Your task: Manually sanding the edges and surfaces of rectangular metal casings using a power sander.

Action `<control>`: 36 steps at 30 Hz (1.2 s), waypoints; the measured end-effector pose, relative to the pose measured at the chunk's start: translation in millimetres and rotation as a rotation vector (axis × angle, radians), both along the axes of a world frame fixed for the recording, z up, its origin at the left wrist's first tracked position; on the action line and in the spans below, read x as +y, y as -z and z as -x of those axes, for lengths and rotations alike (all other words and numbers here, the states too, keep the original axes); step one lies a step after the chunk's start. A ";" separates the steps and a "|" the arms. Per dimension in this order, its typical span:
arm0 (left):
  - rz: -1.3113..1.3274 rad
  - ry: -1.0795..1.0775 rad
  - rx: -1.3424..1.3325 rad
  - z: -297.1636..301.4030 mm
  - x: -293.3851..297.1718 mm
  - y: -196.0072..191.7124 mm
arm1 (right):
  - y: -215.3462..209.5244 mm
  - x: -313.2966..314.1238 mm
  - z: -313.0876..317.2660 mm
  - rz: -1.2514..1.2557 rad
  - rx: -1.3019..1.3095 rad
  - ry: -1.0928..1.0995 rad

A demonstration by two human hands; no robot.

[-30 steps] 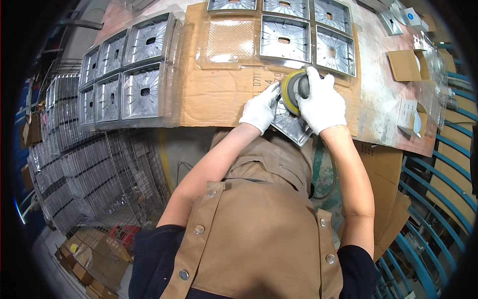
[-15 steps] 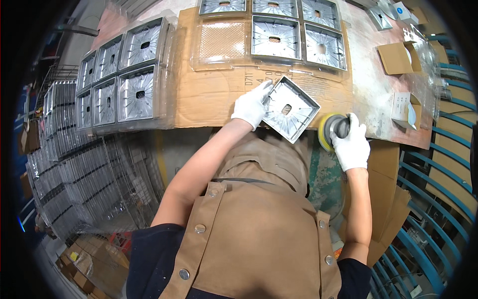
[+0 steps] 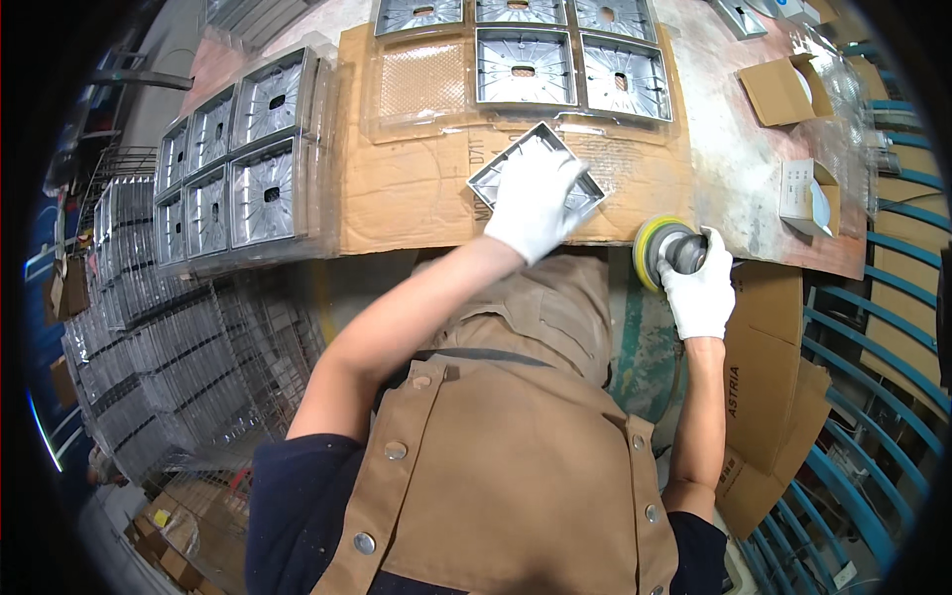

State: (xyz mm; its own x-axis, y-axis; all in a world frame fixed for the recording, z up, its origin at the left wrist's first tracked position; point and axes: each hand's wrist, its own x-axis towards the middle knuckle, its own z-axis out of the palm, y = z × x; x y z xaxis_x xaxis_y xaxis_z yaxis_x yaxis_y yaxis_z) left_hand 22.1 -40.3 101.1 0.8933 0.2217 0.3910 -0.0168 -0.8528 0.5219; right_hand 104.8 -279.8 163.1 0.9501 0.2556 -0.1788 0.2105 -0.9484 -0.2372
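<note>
A square grey metal casting (image 3: 483,185) with raised walls rests on the cardboard near the table's front edge, turned cornerwise. My white-gloved left hand (image 3: 535,203) lies across it with bent fingers gripping near its right-hand side; the palm hides most of its inside. Off to the right, my gloved right hand (image 3: 702,293) is closed round the dark body of a round sander (image 3: 684,250). The sander's yellow-rimmed pad (image 3: 650,256) faces left, just in front of the table edge and apart from the casting.
Similar castings fill a clear plastic tray (image 3: 421,121) at the back, which has one bare pocket. Another filled tray (image 3: 322,198) stands at the left. Small open cardboard boxes (image 3: 783,94) with round discs lie at the right. Stacked plastic trays (image 3: 169,347) stand below left.
The casting has moved left and away from me, down onto the cardboard. My left hand has shifted from its left corner to across its middle. The sander has stayed nearly in place.
</note>
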 end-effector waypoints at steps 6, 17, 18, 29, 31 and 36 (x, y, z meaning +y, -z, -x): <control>-0.106 0.197 0.004 47.2 12.7 47.6 | 2.0 20.8 -8.1 -0.033 -0.036 -0.089; 0.029 0.336 -0.105 36.2 54.9 56.4 | -15.4 43.5 16.1 -0.019 0.031 -0.582; 0.036 0.371 -0.133 35.4 58.7 59.6 | -17.4 46.7 21.2 -0.005 0.092 -0.659; 0.018 0.550 -0.072 26.1 76.5 60.7 | -15.6 71.0 -3.5 0.069 0.177 -0.760; 0.013 0.560 -0.042 24.3 80.5 62.0 | -14.9 76.4 -21.7 0.074 0.136 -0.649; -0.015 0.642 0.013 19.3 89.9 59.3 | 1.3 63.2 -68.7 0.020 -0.017 -0.486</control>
